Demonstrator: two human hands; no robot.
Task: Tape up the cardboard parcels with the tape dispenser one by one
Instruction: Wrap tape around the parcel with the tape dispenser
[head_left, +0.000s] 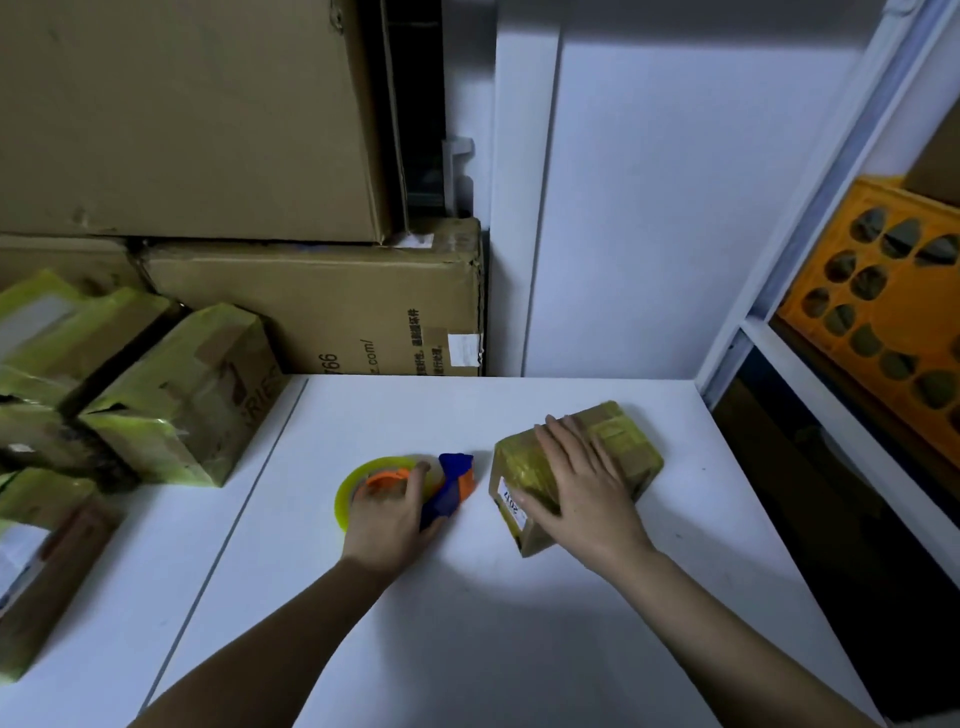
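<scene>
Under the right hand (584, 491), the parcel (618, 447); tape dispenser (415, 486) in left hand (387, 525).

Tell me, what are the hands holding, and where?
The left hand grips the tape dispenser over its orange top. The right hand rests flat on the parcel, gripping nothing.

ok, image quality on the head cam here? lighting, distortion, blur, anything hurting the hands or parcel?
Head view: dim and bluish overall, with a brighter patch on the white table between the forearms. Wide-angle bend: the shelf post at right leans and curves. Left hand on the tape dispenser and right hand on the parcel look soft; the parcel's label is barely readable. Right shelf interior is near black.
</scene>
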